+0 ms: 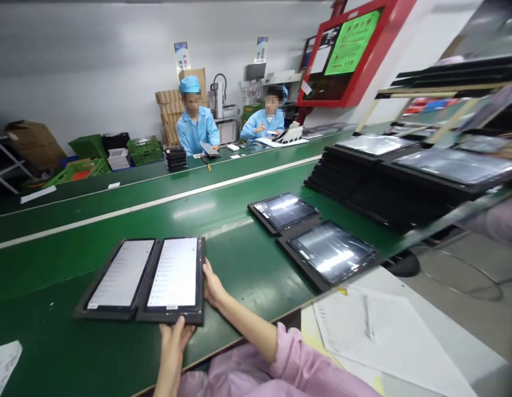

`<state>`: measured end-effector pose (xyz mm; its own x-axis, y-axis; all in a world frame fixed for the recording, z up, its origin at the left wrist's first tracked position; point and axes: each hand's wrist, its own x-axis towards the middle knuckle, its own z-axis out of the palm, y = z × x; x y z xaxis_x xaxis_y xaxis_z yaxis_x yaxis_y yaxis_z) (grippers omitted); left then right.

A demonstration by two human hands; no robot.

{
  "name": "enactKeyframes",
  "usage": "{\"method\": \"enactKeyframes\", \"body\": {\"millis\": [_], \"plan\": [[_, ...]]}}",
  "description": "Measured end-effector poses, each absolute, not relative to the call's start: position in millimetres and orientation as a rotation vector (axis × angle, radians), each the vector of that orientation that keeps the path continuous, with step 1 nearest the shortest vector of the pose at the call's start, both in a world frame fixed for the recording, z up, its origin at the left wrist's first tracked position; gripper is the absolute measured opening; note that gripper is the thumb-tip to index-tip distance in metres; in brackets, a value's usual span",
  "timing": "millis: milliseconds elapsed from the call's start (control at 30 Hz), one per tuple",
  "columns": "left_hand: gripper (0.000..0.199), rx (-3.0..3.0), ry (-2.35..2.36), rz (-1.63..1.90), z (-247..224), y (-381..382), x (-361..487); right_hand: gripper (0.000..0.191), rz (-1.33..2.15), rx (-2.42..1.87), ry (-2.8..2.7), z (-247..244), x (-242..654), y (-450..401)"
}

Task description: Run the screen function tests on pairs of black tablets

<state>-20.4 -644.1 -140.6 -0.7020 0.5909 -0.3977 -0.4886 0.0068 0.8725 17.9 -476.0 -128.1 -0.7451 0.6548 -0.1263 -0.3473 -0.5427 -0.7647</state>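
Two tablets with lit white screens lie side by side on the green bench, each in a black tray. My right hand (213, 284) grips the right edge of the nearer-right tablet (174, 271) and its tray. At the bottom edge of that same tray, my left hand (175, 339) has its thumb on the rim, and its fingers are partly hidden below. The other lit tablet (122, 274) sits directly to the left, untouched. Further right, a smaller-looking dark-screened tablet (284, 210) and another dark-screened tablet (332, 251) rest in black trays.
A tall stack of black trays (355, 187) stands at the right, beneath a rack (446, 88). Papers (388, 336) lie on a white surface at lower right. Across the green bench (239, 253), two co-workers in blue sit near stacked trays (175, 159). A paper (3, 364) is at lower left.
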Motion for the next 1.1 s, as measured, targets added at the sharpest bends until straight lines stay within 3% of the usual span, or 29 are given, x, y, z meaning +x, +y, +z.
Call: {"method": "enactKeyframes", "body": {"millis": [67, 167, 333, 433, 567, 667, 733, 800, 933, 1033, 1100], "plan": [[0.072, 0.135, 1.436, 1.609, -144.0, -665.6, 5.7, 0.082, 2.133, -0.547, -0.937, -136.2, 37.2, -481.3], [0.069, 0.299, 1.493, 1.393, -136.4, -710.6, 7.5, 0.082, 2.061, -0.655, -1.022, -141.0, 85.7, -474.6], [0.052, 0.522, 2.243, 1.514, -116.4, -793.3, -72.4, 0.072, 1.751, -0.878, -1.412, -131.7, 151.5, -443.0], [0.060, 0.598, 2.596, 1.477, -116.6, -811.0, -114.5, 0.068, 1.654, -0.901, -1.549, -126.0, 154.4, -439.1], [0.077, 0.468, 2.375, 1.601, -124.8, -794.3, -130.8, 0.071, 1.559, -0.950, -1.595, -120.8, 143.0, -448.5], [0.081, 0.417, 2.155, 1.724, -125.1, -778.8, -131.4, 0.051, 1.402, -1.168, -1.836, -103.4, 147.1, -445.8], [0.081, 0.469, 2.123, 1.725, -123.3, -773.1, -133.2, 0.037, 1.121, -1.442, -2.156, -82.1, 153.8, -439.2], [0.079, 0.576, 2.214, 1.652, -123.0, -771.2, -135.4, 0.036, 0.721, -1.529, -2.418, -58.3, 157.6, -435.9], [0.075, 0.731, 2.388, 1.535, -129.3, -776.1, -133.8, 0.041, 0.291, -0.717, -2.769, -31.6, 143.8, -458.0], [0.073, 0.818, 2.429, 1.482, -132.3, -783.1, -124.6, 0.040, 0.275, -0.138, -2.891, -36.9, 124.7, -485.3], [0.075, 0.907, 2.470, 1.386, -128.8, -786.6, -115.9, 0.036, 0.317, -0.085, -2.890, -44.2, 120.5, -494.1]]}}
